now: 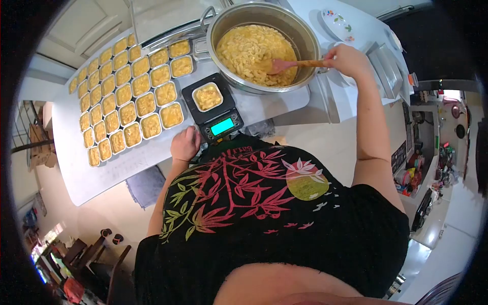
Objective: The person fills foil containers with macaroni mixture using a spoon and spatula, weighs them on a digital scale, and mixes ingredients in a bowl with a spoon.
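My right hand (pixel 351 60) grips the wooden handle of a spatula (pixel 300 64). Its pink head dips into chunky yellow filling (pixel 254 48) inside a large metal pot (pixel 223 71). On the table's near edge rests my left hand (pixel 186 144), fingers curled and nothing visible in them. Beside it stands a black digital scale (pixel 204 118) with a lit display. One small foil tray (pixel 208 97) of the yellow mixture sits on the scale's platform. To the left, rows of filled foil trays (pixel 123 95) cover much of the tabletop.
The white table (pixel 76 175) carries all of this. Right of the pot are a floral plate (pixel 337 25) and metal trays (pixel 385 68). A stack of foil trays (pixel 201 49) stands between pot and filled rows. Chairs (pixel 96 259) are at lower left.
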Action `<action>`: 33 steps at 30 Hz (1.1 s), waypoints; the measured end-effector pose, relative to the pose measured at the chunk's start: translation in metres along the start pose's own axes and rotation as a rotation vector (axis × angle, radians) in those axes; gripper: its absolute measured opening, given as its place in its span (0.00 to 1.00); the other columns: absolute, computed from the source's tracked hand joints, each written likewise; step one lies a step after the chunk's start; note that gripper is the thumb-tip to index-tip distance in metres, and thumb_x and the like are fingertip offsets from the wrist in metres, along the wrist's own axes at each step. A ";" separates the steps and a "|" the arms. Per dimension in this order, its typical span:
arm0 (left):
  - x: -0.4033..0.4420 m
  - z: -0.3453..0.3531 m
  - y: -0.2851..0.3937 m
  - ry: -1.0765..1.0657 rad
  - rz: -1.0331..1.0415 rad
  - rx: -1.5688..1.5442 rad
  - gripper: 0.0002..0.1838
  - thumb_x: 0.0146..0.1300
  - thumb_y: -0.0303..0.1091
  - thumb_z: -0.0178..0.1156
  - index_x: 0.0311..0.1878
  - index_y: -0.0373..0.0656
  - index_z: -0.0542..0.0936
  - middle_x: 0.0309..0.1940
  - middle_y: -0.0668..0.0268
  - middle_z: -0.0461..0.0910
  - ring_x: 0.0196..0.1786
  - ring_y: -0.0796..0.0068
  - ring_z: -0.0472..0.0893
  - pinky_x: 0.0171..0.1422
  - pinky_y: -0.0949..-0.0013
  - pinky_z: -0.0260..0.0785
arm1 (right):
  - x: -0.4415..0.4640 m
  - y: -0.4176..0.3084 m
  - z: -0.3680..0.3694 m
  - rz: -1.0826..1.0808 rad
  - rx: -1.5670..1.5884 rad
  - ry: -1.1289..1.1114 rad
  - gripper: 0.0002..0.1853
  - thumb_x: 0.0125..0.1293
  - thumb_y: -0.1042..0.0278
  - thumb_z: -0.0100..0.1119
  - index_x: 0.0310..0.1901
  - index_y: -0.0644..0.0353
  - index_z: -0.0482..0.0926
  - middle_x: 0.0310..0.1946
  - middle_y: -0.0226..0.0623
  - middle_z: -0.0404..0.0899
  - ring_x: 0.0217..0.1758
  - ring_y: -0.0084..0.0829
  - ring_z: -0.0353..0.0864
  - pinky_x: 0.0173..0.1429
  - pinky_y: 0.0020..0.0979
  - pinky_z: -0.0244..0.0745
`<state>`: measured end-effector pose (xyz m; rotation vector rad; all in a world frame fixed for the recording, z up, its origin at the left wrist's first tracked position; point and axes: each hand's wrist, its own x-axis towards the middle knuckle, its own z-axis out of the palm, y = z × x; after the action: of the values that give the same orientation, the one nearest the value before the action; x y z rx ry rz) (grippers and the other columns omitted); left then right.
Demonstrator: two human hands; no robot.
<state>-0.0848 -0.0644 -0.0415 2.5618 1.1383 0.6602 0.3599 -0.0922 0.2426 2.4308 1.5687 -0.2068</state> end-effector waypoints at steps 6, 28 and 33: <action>-0.001 0.001 -0.002 -0.014 -0.003 0.005 0.10 0.61 0.38 0.59 0.40 0.43 0.74 0.25 0.58 0.77 0.28 0.54 0.78 0.32 0.55 0.70 | -0.006 0.028 -0.005 0.019 0.241 0.003 0.15 0.56 0.51 0.65 0.36 0.53 0.86 0.30 0.36 0.84 0.33 0.33 0.82 0.40 0.34 0.73; -0.002 0.002 -0.001 -0.006 -0.007 0.001 0.11 0.59 0.38 0.60 0.40 0.44 0.73 0.25 0.58 0.76 0.27 0.54 0.77 0.31 0.55 0.69 | 0.085 -0.069 0.032 0.016 0.053 0.098 0.14 0.59 0.48 0.59 0.42 0.42 0.85 0.40 0.30 0.85 0.46 0.37 0.84 0.48 0.39 0.77; -0.002 0.002 -0.001 -0.004 -0.009 0.005 0.11 0.59 0.37 0.60 0.40 0.44 0.73 0.25 0.58 0.76 0.27 0.54 0.77 0.31 0.55 0.69 | 0.080 -0.053 0.039 0.037 0.206 0.064 0.14 0.60 0.48 0.61 0.40 0.45 0.85 0.34 0.31 0.85 0.40 0.33 0.84 0.44 0.35 0.75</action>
<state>-0.0856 -0.0656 -0.0447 2.5594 1.1510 0.6504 0.3450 -0.0114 0.1787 2.6447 1.5988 -0.3012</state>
